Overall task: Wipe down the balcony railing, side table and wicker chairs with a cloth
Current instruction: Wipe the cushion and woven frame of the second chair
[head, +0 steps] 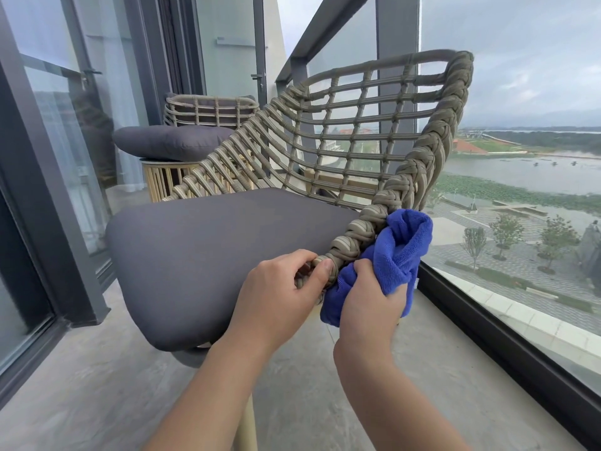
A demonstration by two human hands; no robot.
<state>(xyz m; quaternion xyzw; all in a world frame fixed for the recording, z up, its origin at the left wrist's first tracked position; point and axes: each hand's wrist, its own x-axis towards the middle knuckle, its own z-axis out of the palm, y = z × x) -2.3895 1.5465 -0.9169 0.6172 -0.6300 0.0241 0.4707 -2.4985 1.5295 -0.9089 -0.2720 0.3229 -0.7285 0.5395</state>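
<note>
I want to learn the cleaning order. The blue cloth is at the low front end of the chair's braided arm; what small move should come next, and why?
Probably slide the blue cloth upward along the braided arm. The right hand grips the cloth against the arm's lowest part, the left hand holds the arm's front tip and steadies the wicker chair, and the long braid above the cloth is not yet covered.

A single wide-angle view is given from the person's head, directed forward and down along the balcony. The nearest wicker chair (325, 151) is seen close up, tilted across the middle, with both forearms entering from the bottom edge. The glass railing (328, 34) runs along the right, sliding doors (65, 141) along the left.
</note>
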